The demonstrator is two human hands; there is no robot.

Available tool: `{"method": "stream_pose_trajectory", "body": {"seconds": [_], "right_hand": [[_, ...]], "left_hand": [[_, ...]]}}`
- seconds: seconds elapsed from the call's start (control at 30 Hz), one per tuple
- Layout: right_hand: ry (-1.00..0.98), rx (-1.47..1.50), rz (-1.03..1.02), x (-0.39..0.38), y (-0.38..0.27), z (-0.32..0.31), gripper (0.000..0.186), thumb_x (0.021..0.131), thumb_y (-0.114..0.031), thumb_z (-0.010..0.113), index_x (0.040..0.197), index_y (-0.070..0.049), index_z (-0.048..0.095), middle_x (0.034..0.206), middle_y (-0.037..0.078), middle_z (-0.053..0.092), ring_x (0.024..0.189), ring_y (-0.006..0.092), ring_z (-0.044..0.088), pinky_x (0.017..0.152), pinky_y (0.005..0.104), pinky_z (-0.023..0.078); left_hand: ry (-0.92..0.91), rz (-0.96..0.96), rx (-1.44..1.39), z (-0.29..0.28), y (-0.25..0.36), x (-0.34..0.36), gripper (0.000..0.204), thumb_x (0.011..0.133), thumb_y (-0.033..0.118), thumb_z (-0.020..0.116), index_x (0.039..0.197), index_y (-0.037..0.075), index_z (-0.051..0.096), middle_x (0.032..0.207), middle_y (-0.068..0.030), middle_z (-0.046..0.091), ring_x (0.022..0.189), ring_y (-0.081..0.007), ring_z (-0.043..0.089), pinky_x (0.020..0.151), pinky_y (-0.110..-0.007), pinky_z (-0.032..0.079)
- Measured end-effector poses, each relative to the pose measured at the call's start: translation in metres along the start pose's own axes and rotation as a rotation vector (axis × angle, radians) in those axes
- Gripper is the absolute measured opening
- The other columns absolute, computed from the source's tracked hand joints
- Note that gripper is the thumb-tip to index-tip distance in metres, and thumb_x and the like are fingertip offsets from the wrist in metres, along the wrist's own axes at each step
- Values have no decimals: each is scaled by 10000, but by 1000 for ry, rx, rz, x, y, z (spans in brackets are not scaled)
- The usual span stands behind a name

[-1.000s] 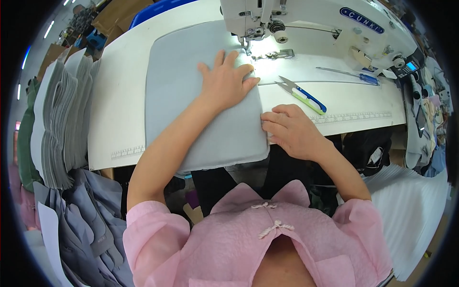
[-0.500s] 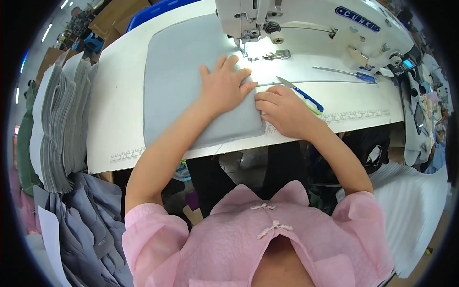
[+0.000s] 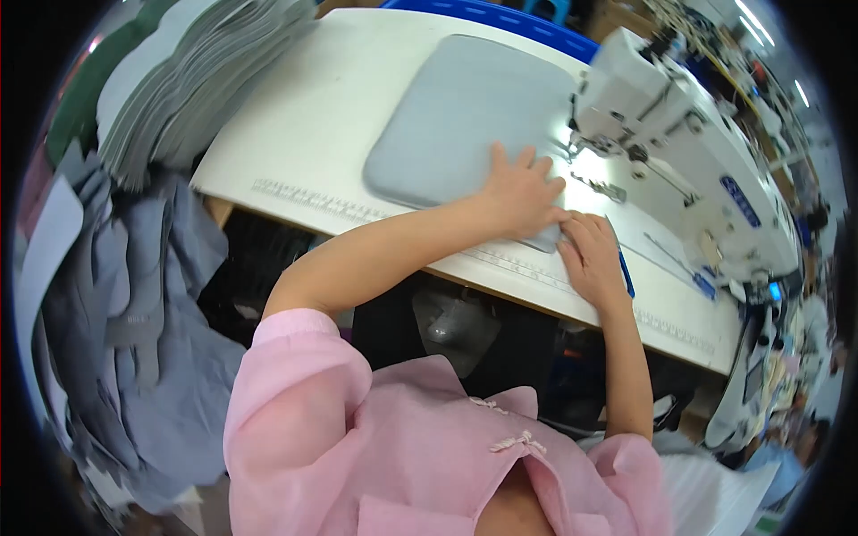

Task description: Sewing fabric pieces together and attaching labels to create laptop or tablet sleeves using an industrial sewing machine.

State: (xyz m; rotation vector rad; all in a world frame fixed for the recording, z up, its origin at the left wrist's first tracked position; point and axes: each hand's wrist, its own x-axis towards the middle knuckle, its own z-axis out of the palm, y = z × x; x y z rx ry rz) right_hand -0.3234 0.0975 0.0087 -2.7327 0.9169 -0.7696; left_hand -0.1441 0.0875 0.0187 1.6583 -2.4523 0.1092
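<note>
A grey fabric panel [image 3: 465, 116] with rounded corners lies flat on the white sewing table [image 3: 295, 116]. My left hand [image 3: 525, 195] rests on its right part with fingers spread, close to the lit needle area of a white sewing machine [image 3: 670, 107]. At the panel's near right edge, my right hand [image 3: 588, 255] has its fingers bent and seems to grip that edge; its fingertips nearly meet my left thumb. Beside the right hand, partly hidden by it, lies a blue-handled cutting tool [image 3: 626, 270]. A blue screwdriver [image 3: 702, 284] rests farther right.
A tall stack of grey cut pieces [image 3: 206, 80] stands at the left, above draped grey fabric [image 3: 147, 295]. Behind the table is a blue bin [image 3: 500, 20]. A printed ruler scale [image 3: 304, 198] runs along the table's front edge.
My view has turned left, so the table and machine appear tilted and shifted. Both hands stay at the panel's right side, the left still flat and the right still at the edge.
</note>
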Motion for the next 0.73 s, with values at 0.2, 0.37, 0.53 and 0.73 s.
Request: {"method": "stream_pose_trajectory", "body": {"seconds": [0.2, 0.37, 0.53, 0.73], "right_hand": [[82, 37, 24, -4, 1, 2, 259, 732, -124, 563, 966, -18, 529, 1024, 134, 545, 927, 319, 483, 819, 381, 380], [-38, -90, -14, 0, -6, 0, 399, 749, -206, 549, 1104, -28, 507, 1128, 155, 498, 1005, 316, 448, 882, 376, 345], [-103, -132, 16, 1, -7, 0, 449, 721, -219, 583, 1127, -44, 506, 1185, 139, 476, 1038, 333, 427, 898, 389, 338], [263, 128, 156, -13, -22, -34, 449, 763, -151, 531, 1184, -22, 443, 1208, 157, 461, 1128, 295, 422, 976, 381, 285]], "left_hand": [[294, -408, -48, -8, -56, -24, 477, 815, 396, 470, 1190, 104, 431, 1256, -167, 371, 1185, -322, 329, 874, -573, 295], [295, -888, -833, -20, -151, -28, 388, 816, 266, 522, 1119, 26, 491, 1131, -187, 481, 1022, -289, 479, 823, -407, 418], [260, -883, -1707, -12, -164, -48, 240, 795, 87, 539, 1010, -19, 554, 886, -140, 592, 752, -226, 585, 685, -312, 486], [636, -693, -1662, -19, -114, -94, 244, 786, 30, 548, 1021, -31, 556, 837, -51, 603, 715, -92, 547, 669, -231, 462]]}}
